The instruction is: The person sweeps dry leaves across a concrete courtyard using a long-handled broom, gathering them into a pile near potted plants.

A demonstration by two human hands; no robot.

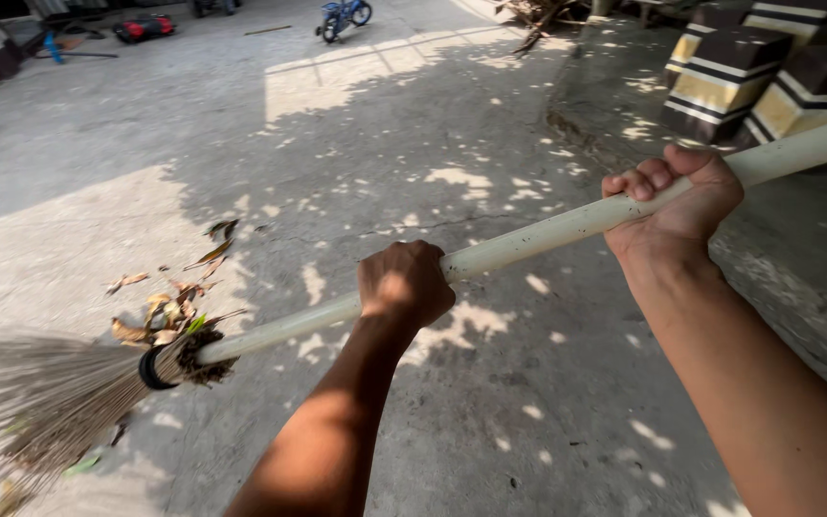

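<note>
Both hands clenched round one pale broom handle (547, 235). Left hand (404, 284) grips mid-shaft, knuckles up; right hand (677, 191) grips higher, near the top end, fingers curled over. Handle's long axis runs diagonally — upper right down to lower left — so the broom head lies down-left of both fists, left hand nearer it. Black binding ring (152, 368) ties the bristles (35, 402), which blur across the concrete ground (528, 402). Dry leaves (169, 306) sit just beyond the bristles. Far off — a small blue bicycle (345, 15), striped steps (748, 77).
</note>
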